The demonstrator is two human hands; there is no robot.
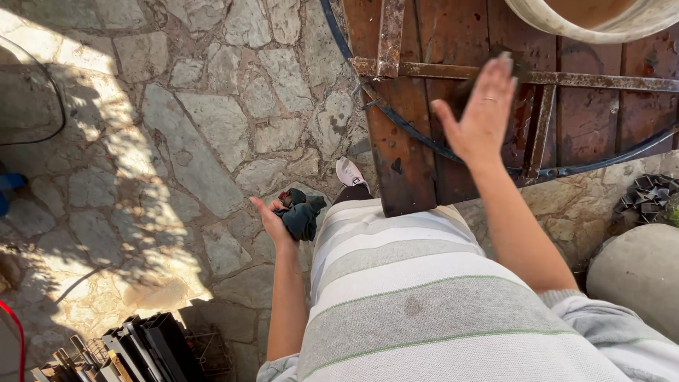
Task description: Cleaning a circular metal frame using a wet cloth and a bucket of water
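A dark teal cloth (301, 214), bunched into a wad, sits in the left hand (272, 221), whose fingers are curled round it with the thumb pointing away; hand and cloth hang low at the person's left side, above the stone paving (212, 134) and just left of the striped garment (417, 297) covering the torso. The right hand (483, 113) is raised with palm flat and fingers spread, holding nothing, a ring on one finger; it lies over a dark brown wooden panel (460, 42), though actual contact cannot be confirmed. The panel carries rusty metal framing (580, 79) and a curved dark hoop (396, 117), and its lower corner stands against the person's front. A pale shoe (349, 172) shows on the paving beside the panel's edge. At top right, the rim of a pale round tub (587, 27) rests on the panel. A large grey rounded stone (640, 272) lies at far right, with metal scraps (647, 198) above it. Dark metal profiles (145, 346) are stacked at bottom left.
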